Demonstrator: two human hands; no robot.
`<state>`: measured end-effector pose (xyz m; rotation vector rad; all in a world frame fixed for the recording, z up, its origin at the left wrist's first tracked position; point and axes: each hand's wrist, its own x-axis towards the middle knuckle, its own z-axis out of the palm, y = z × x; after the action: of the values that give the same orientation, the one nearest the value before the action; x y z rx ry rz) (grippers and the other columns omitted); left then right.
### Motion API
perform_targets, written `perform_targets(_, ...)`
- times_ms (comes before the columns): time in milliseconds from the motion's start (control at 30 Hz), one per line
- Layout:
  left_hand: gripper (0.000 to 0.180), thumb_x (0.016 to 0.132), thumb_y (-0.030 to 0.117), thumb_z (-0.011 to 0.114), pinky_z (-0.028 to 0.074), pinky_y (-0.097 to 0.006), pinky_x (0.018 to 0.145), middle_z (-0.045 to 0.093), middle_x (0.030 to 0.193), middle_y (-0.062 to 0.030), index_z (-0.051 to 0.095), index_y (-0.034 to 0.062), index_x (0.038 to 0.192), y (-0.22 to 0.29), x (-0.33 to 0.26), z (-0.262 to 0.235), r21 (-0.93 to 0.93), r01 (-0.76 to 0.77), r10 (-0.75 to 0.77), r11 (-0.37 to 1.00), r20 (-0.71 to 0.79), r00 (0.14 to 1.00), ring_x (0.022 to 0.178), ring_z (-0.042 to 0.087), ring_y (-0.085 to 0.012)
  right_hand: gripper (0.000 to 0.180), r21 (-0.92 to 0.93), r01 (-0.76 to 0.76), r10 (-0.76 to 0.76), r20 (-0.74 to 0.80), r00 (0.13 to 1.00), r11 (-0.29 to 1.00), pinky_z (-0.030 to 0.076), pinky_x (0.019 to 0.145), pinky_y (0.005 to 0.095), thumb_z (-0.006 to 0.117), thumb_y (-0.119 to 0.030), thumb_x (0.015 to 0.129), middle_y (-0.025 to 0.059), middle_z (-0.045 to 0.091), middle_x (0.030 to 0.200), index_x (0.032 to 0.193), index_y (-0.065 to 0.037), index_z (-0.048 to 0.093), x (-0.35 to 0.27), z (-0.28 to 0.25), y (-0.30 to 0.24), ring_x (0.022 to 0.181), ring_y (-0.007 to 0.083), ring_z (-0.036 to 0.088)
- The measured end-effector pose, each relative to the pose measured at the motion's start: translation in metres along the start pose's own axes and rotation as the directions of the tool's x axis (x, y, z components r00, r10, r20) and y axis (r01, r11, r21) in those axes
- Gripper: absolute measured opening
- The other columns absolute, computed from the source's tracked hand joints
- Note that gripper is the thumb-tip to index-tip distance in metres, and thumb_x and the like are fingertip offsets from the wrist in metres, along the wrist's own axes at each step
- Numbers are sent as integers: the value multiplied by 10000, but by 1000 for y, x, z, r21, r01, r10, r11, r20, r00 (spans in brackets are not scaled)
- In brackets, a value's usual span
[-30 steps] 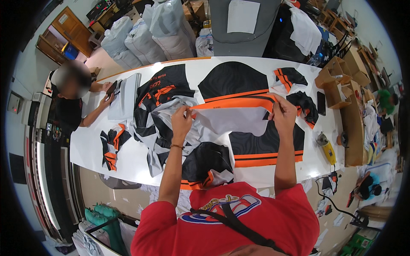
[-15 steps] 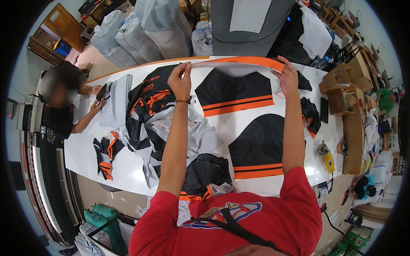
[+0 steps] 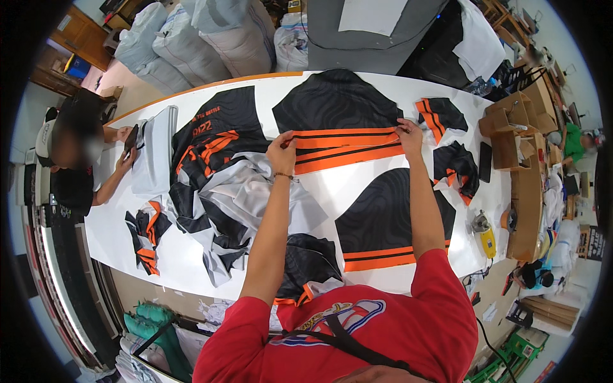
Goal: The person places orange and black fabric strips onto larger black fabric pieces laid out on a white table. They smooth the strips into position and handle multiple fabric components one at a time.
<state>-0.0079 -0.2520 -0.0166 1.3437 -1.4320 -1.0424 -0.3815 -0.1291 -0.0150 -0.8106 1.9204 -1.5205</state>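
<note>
Both my hands pinch a black fabric sleeve panel with orange and black bands along its near edge. My left hand is closed on the left corner of that edge, my right hand on the right corner. The panel lies spread over a similar panel, whose orange hem shows just below. Nearer me rests another black sleeve panel with an orange hem, partly hidden by my right forearm. Left of my left hand is a heap of black, orange and grey jersey fabric.
Small black-orange pieces and a crumpled one lie at right, near a dark phone and a yellow power tool. Cardboard boxes flank the table. A person at left holds a phone.
My hands have come down and nearer with the lifted panel. Its far part, hanging or folded before, now lies flat over the panel beneath. The head view has shifted slightly.
</note>
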Motion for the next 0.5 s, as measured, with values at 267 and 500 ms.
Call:
perform_targets(267,451,731,55,772,555,-267,757,707,891,-57,657,-9,1162,-3,-27,-11,57,104,-107,993,59,992,805,686,-126,307,-230,32,-60,-116,991,973,547,533,285,684,-17,825,135,731,827,1129,20,656,-14,-18,9,641,147,687)
perform_targets(500,338,659,107,785,561,-332,707,683,908,-136,770,63,993,8,-45,-19,218,40,-56,975,69,996,740,692,-218,271,-351,115,-141,-51,989,929,518,609,274,710,-34,826,103,728,819,1093,-8,674,-7,-34,24,674,134,661)
